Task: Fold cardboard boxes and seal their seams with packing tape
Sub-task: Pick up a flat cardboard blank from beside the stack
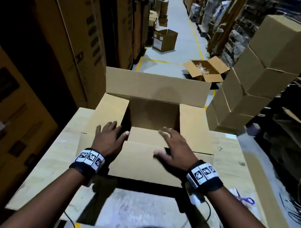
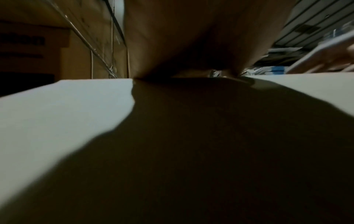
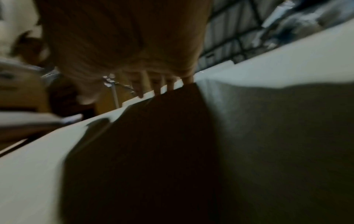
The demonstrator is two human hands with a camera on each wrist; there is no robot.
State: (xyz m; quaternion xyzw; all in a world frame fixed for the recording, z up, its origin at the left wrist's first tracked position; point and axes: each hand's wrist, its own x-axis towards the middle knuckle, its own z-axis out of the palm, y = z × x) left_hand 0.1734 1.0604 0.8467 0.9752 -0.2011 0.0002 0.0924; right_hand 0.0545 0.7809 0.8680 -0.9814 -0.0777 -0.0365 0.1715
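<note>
A brown cardboard box (image 1: 192, 126) sits on the work table (image 1: 54, 154) with its top partly folded. Its far flap (image 1: 156, 86) stands upright, and the left and right side flaps lie folded inward. My left hand (image 1: 109, 139) lies flat with spread fingers on the left side flap and the near flap (image 1: 137, 158). My right hand (image 1: 172, 149) presses flat on the near flap, fingers straight. In the left wrist view the palm (image 2: 191, 37) rests on cardboard (image 2: 63, 115). In the right wrist view, fingertips (image 3: 170, 84) touch a flap edge. No tape is visible.
Purple-handled scissors (image 1: 246, 200) lie on the table at the right. A stack of closed boxes (image 1: 254, 87) stands to the right. An open box (image 1: 207, 69) and another (image 1: 164, 40) sit on the aisle floor. Tall cartons (image 1: 66, 41) line the left.
</note>
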